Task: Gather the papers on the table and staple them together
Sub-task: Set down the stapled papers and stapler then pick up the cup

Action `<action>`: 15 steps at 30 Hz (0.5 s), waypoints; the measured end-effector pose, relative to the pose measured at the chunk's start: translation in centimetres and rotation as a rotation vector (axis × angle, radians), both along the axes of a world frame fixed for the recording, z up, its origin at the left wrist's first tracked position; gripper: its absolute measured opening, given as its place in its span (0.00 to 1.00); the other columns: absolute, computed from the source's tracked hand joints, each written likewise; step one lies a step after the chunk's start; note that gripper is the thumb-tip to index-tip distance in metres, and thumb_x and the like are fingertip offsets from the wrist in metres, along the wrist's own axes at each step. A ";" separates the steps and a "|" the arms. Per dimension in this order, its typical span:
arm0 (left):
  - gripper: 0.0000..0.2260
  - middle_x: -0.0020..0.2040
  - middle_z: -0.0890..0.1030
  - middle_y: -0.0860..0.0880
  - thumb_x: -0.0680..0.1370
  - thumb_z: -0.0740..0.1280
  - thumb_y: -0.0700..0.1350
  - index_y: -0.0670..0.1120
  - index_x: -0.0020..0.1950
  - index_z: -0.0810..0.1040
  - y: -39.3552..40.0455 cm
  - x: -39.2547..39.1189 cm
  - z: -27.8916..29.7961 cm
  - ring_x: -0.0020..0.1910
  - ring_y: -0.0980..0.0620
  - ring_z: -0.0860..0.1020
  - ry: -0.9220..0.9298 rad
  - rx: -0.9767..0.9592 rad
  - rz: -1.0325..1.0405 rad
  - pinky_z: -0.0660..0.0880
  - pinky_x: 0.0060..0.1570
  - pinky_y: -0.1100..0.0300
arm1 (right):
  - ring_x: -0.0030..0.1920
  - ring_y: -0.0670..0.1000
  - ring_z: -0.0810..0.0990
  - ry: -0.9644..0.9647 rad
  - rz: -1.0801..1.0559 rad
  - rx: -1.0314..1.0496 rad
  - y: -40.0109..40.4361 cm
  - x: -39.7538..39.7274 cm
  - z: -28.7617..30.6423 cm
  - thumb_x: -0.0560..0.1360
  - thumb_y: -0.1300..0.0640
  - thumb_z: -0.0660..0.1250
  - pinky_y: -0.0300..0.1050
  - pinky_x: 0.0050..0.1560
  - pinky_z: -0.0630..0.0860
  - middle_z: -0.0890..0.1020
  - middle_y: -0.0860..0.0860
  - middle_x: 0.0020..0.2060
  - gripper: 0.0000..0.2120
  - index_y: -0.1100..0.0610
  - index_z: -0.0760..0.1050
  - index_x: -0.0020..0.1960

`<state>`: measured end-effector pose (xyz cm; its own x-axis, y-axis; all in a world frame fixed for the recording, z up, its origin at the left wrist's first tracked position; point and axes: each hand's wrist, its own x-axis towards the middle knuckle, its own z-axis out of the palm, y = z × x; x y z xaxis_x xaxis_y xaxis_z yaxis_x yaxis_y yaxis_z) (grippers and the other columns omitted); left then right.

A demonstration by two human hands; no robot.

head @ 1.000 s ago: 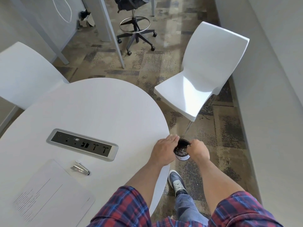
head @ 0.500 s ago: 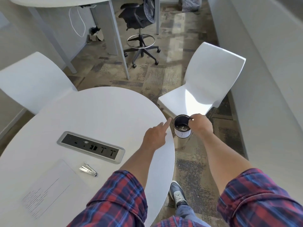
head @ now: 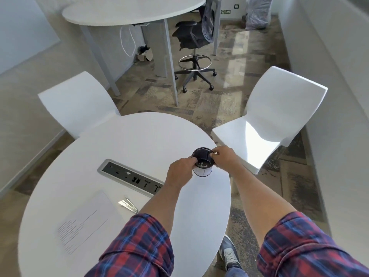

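A stack of white printed papers point(head: 87, 218) lies on the round white table point(head: 139, 140) at my near left. A small silver stapler point(head: 127, 203) rests just right of the papers. Over the table's right side I hold a small cup point(head: 202, 164), white outside and dark inside, with small bits at its bottom. My left hand point(head: 180, 171) grips its left rim and my right hand point(head: 223, 157) grips its right rim. Whether the cup touches the tabletop I cannot tell.
A grey power and data socket strip point(head: 131, 177) is set into the table's middle. White chairs stand at the far left point(head: 77, 102) and at the right point(head: 271, 120). Beyond are a tall white table point(head: 131, 11) and a black swivel stool point(head: 196, 39).
My right hand lifted the cup from below the table's edge up over the tabletop. My left hand has closed on its rim again. My view has tilted upward.
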<state>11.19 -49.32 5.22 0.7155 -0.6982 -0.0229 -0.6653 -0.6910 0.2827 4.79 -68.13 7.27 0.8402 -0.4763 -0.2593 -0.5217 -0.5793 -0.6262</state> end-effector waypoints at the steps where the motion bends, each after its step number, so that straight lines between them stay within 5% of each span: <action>1: 0.06 0.48 0.84 0.48 0.82 0.61 0.44 0.50 0.56 0.76 0.6 0.3 -0.2 0.47 0.41 0.81 0.017 -0.001 0.035 0.76 0.41 0.51 | 0.35 0.53 0.82 -0.002 0.008 0.022 0.6 0.4 -0.2 0.78 0.58 0.67 0.44 0.38 0.78 0.82 0.50 0.29 0.08 0.58 0.84 0.45; 4: 0.07 0.47 0.84 0.46 0.82 0.61 0.44 0.51 0.56 0.76 2.2 1.2 -0.8 0.47 0.40 0.82 0.079 0.002 0.126 0.78 0.44 0.50 | 0.28 0.47 0.78 -0.010 0.028 0.080 2.2 1.6 -1.1 0.77 0.58 0.67 0.38 0.29 0.70 0.81 0.48 0.26 0.07 0.55 0.83 0.44; 11: 0.13 0.50 0.85 0.46 0.81 0.61 0.41 0.51 0.64 0.76 4.3 2.3 -2.2 0.50 0.41 0.81 0.173 -0.067 0.268 0.71 0.42 0.56 | 0.29 0.50 0.79 -0.001 -0.001 0.171 5.2 4.0 -3.2 0.76 0.62 0.66 0.38 0.30 0.73 0.86 0.57 0.34 0.08 0.62 0.84 0.44; 15: 0.15 0.52 0.85 0.44 0.81 0.61 0.41 0.50 0.67 0.76 4.9 2.7 -2.7 0.53 0.41 0.82 0.222 -0.067 0.309 0.78 0.48 0.52 | 0.31 0.52 0.78 0.019 0.001 0.168 6.0 5.2 -4.1 0.75 0.62 0.65 0.41 0.33 0.73 0.86 0.58 0.33 0.09 0.65 0.82 0.41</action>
<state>13.93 -44.40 2.56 0.8753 -0.4554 -0.1630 -0.3456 -0.8246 0.4480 10.04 -62.18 3.12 0.8347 -0.4239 -0.3515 -0.5341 -0.4680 -0.7041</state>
